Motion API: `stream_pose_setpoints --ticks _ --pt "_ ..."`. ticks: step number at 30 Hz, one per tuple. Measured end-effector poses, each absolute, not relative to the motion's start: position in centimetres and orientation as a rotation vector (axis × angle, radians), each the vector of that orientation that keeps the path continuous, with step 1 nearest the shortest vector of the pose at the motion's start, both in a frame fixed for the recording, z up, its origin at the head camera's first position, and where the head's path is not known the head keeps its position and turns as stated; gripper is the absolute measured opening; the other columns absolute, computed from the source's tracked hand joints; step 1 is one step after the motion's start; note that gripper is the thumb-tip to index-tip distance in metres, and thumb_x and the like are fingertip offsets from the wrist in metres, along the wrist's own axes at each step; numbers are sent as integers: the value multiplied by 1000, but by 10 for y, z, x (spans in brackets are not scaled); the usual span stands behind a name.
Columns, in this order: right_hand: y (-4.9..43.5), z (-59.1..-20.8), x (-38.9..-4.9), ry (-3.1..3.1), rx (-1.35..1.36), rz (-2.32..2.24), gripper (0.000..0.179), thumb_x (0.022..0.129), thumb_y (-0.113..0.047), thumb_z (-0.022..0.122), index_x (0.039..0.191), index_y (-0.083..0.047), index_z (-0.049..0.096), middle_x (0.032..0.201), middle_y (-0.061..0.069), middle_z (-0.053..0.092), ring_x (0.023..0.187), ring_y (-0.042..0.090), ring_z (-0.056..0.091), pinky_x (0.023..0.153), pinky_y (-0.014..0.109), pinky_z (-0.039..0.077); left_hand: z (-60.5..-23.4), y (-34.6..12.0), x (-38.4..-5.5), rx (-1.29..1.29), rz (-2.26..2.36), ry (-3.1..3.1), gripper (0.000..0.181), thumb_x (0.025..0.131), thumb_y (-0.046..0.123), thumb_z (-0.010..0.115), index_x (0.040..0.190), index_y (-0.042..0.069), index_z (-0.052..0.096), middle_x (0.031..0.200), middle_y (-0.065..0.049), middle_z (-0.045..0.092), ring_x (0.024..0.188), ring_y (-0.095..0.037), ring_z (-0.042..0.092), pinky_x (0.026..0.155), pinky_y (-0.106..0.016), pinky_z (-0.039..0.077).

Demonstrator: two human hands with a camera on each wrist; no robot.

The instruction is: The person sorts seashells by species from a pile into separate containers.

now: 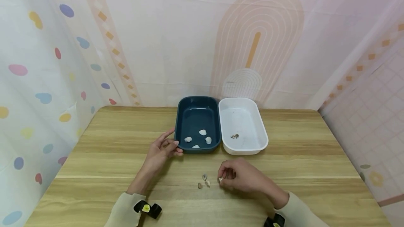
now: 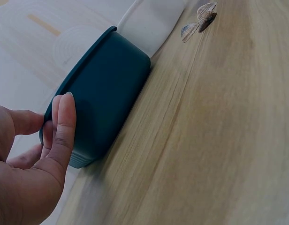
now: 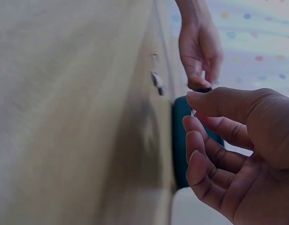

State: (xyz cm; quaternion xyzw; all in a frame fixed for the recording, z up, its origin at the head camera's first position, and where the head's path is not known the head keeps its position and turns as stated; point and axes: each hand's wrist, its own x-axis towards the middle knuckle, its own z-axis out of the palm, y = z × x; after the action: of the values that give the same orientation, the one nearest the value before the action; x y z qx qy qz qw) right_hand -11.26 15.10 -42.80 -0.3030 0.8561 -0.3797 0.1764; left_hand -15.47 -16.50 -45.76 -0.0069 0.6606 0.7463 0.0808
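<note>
Left hand [image 1: 156, 155]: your fingers [image 2: 65, 112] are bent together round the near left corner of the dark tray [image 1: 197, 118], holding it at the rim.
Right hand [image 1: 241, 176]: your thumb and fingertips are nearly closed, pinching one small shell [image 1: 220, 179] above the desk [image 1: 176, 199].
Dark tray: directly right of your left fingers; four white shells [image 1: 202, 132] lie in its near half, one partly hidden by the near wall.
White tray [image 1: 241, 118]: beyond your right fingers, just beside the dark tray; two small brown shells [image 1: 237, 136] lie close together inside, left of its middle.
Loose shells [image 1: 204, 177]: three small ones sit clustered on the desk, just left of your right fingers.
</note>
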Motion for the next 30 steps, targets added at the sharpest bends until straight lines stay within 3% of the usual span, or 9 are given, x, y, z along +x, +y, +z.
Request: stream_pose_setpoints --ticks 4,30 --pt "155 -418 -116 2468 -873 -1072 11 88 -11 79 92 -18 72 79 -12 66 72 -1 60 65 19 56 -458 -165 -154 -18 2240 1962 58 104 1 56 158 12 38 99 -11 65 78 -15 75 81 -31 66" --pt "176 -377 -153 2674 -945 -1065 15 88 -3 73 95 -16 74 86 -11 71 76 2 60 62 21 54 -457 -165 -154 -7 2235 1965 58 104 1 55 158 12 37 103 -14 65 78 -15 75 81 -30 66"
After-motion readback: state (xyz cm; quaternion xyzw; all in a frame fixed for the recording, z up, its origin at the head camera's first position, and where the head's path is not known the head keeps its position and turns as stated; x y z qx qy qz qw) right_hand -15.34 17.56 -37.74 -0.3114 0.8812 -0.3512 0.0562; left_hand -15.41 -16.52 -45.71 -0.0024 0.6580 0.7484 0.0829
